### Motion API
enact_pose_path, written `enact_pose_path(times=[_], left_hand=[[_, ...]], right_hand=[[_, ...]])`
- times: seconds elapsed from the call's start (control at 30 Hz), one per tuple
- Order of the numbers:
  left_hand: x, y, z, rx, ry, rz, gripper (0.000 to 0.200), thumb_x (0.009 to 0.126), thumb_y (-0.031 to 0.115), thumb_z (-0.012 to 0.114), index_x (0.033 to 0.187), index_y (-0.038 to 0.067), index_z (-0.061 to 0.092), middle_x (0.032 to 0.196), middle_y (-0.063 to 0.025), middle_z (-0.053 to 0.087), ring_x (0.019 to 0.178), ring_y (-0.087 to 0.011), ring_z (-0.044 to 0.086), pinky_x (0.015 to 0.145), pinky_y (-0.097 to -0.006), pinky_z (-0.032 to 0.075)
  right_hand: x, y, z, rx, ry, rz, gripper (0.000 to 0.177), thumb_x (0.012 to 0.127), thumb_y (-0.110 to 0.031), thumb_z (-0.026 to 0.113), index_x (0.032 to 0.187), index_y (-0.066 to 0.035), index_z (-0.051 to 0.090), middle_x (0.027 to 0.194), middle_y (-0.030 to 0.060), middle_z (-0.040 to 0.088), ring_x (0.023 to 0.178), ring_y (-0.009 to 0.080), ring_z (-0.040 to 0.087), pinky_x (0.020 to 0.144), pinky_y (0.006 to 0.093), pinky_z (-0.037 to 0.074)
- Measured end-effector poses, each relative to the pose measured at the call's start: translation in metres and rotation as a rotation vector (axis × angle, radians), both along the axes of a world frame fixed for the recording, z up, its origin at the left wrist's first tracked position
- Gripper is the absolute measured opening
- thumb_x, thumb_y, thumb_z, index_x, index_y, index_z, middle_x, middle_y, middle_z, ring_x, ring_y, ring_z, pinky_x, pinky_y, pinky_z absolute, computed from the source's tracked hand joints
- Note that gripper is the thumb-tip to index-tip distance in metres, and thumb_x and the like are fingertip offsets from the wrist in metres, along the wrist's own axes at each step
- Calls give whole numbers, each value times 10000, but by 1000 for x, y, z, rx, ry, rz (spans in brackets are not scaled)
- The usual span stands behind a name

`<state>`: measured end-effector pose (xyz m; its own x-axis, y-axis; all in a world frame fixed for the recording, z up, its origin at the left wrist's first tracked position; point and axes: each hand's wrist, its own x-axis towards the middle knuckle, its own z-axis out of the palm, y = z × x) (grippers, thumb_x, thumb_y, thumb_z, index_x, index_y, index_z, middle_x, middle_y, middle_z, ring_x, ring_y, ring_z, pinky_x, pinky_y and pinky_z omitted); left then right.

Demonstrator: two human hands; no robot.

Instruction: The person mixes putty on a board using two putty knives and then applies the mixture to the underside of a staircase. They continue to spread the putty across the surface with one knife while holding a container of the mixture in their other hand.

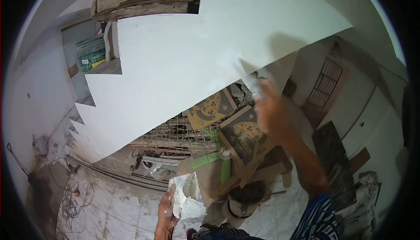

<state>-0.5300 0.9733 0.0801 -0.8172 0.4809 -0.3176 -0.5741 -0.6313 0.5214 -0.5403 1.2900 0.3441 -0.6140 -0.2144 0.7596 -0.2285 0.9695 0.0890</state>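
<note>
My left hand (165, 211) is wrapped around the side of a squarish tub of white paste (190, 201), tilted slightly and smeared with paste at the rim. Raised to the right of centre, my right hand (269, 106) is closed around a slim pale hand tool (250, 81); motion blur hides its exact kind. Its far end overlaps the lower edge of a white stair side panel (175, 74), whose upper left edge is cut in steps. A shadow of the hand falls on the white surface just above.
Below the panel, printed cardboard boxes (247, 135) lie on wire mesh (175, 133). A bucket (240, 203) stands on the tiled floor, close in front. Tangled cable (74, 200) lies at left, a dark board (332, 161) leans at right, and green wrapped packs (89, 54) sit upper left.
</note>
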Motion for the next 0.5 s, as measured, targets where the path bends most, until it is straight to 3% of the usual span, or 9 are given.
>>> enact_pose_path(times=[0.1, 0.2, 0.3, 0.4, 0.5], left_hand=[[-2, 0, 6, -26, 4, -13, 521, 1034, 333, 452, 1410, -27, 450, 1309, -167, 616, 1129, -289, 662, 971, -420, 554], [-7, 4, 11, -24, 37, -28, 525, 1042, 333, 439, 1427, -23, 429, 1334, -166, 600, 1153, -289, 649, 995, -422, 539], [-12, 9, 10, -43, 97, -53, 537, 1053, 342, 423, 1449, -20, 400, 1359, -166, 580, 1180, -286, 634, 1016, -418, 525], [-15, 21, 12, -23, 66, -60, 537, 1053, 345, 426, 1447, -18, 403, 1353, -164, 583, 1178, -282, 635, 1015, -415, 526], [-9, 29, 13, -68, 47, -49, 551, 1042, 363, 439, 1442, -15, 414, 1333, -162, 597, 1152, -283, 650, 997, -417, 540]], right_hand=[[36, 4, 6, -973, -218, -57, 256, 1005, -120, 556, 1220, 7, 613, 1054, 70, 648, 940, 163, 628, 858, 354, 506], [41, 19, -34, -1421, -129, 596, 259, 1010, -166, 587, 1192, 14, 622, 1020, 15, 657, 887, 113, 633, 819, 323, 520], [51, 10, -63, -1612, -64, 642, 259, 997, -148, 601, 1193, 21, 620, 1090, 49, 660, 946, 138, 637, 865, 331, 519], [64, 6, -89, -1774, -130, 697, 268, 980, -93, 591, 1219, 27, 594, 1170, 105, 648, 1096, 214, 624, 995, 422, 481], [70, -9, -115, -1952, -92, 695, 280, 960, -71, 598, 1225, 20, 591, 1183, 116, 645, 1117, 241, 623, 1016, 466, 472]])
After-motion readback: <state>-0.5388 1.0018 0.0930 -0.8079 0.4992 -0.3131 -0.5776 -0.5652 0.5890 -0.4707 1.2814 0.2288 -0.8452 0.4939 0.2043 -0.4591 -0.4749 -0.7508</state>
